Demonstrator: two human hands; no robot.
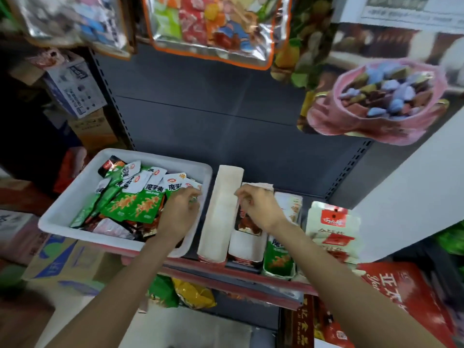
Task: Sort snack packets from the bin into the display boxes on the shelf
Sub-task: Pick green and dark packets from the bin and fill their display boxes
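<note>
Head view: both hands down at shelf, bin left, display boxes right.
Left hand (179,212) reached into white bin (75,194), grip pinching a green-white packet (187,188) by the bin's right wall. Right hand (258,207) sat over red-packet display box (247,243), fingers curled, grip contents unclear. Tall white box (222,214) stood between bin and hand; green-packet box (278,257) just right.

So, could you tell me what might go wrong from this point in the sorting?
The white bin juts past the shelf's front edge, and the left hand is digging in its near corner, so it might tip. The right hand works inside a narrow display box beside a raised flap; knocking it could shift the boxes. Green packets lie over darker ones, so mis-sorting seems possible.
</note>
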